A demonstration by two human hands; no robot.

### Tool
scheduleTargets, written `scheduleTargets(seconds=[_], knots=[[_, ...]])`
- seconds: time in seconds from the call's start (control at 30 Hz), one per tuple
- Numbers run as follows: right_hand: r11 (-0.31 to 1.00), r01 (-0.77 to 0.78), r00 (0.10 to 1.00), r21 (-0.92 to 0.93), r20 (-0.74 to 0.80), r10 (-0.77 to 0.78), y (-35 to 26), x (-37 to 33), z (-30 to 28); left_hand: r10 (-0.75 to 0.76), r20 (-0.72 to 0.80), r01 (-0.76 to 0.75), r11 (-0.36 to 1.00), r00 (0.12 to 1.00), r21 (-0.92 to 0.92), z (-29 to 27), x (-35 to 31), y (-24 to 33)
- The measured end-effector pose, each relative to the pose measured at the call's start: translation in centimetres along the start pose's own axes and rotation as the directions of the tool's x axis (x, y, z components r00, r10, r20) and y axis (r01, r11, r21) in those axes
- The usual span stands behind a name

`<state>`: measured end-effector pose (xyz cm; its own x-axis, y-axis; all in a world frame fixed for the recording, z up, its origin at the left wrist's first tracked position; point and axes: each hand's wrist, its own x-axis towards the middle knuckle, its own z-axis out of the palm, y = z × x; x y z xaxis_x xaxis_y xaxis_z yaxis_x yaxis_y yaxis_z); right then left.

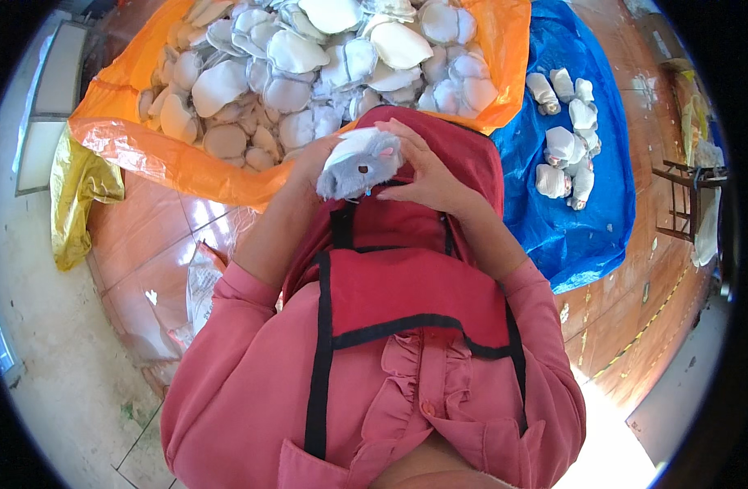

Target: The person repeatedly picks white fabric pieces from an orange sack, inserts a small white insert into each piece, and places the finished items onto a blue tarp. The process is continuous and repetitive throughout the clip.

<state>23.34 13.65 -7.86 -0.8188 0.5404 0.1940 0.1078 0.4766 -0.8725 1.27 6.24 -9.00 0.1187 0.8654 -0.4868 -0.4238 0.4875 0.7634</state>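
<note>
Above my lap I hold a small grey-and-white plush animal head [359, 169], with a dark eye and a pink inner ear showing. My left hand [310, 163] grips its left side, its fingers mostly hidden behind the plush. On the other side, my right hand [433, 173] has its fingertips on the upper right edge by the ear, with the thumb lower down. A tiny blue bit hangs below the plush; I cannot make out what it is. The red apron [415, 285] with black edging covers my lap beneath both hands.
Ahead lies an orange plastic sack [129, 151] heaped with flat white and grey plush pieces [292, 53]. A blue sheet [578, 253] at the right carries several finished-looking small plush heads [561, 145]. A yellow bag [77, 196] lies left, a wooden stool [679, 196] far right.
</note>
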Motion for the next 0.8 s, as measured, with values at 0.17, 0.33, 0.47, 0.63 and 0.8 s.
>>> scheduleTargets(seconds=[0.17, 0.33, 0.47, 0.63, 0.8], knots=[[0.818, -0.221, 0.959, 0.531, -0.036, 0.282, 2.3, -0.8, 2.3, 0.119, -0.244, -0.184, 0.947, 0.962, -0.263, 0.9, -0.2, -1.8], [0.6, -0.206, 0.901, 0.773, -0.089, 0.424, 1.4, -1.0, 3.6, 0.221, -0.37, -0.189, 0.975, 0.902, 0.121, 5.2, -3.7, 0.7], [0.512, -0.167, 0.873, 0.843, -0.114, 0.473, 1.8, -1.3, 4.8, 0.286, -0.298, -0.298, 0.955, 0.911, 0.005, 5.4, -2.9, -0.7], [0.409, -0.209, 0.825, 0.888, -0.064, 0.562, 1.8, -2.1, 5.7, 0.268, -0.324, -0.299, 0.953, 0.907, -0.049, 4.5, -2.3, -1.3], [0.731, -0.045, 0.846, 0.681, -0.363, 0.39, 2.0, -1.4, 5.0, 0.293, -0.254, -0.085, 0.792, 0.922, 0.605, 4.7, -4.2, 2.5]])
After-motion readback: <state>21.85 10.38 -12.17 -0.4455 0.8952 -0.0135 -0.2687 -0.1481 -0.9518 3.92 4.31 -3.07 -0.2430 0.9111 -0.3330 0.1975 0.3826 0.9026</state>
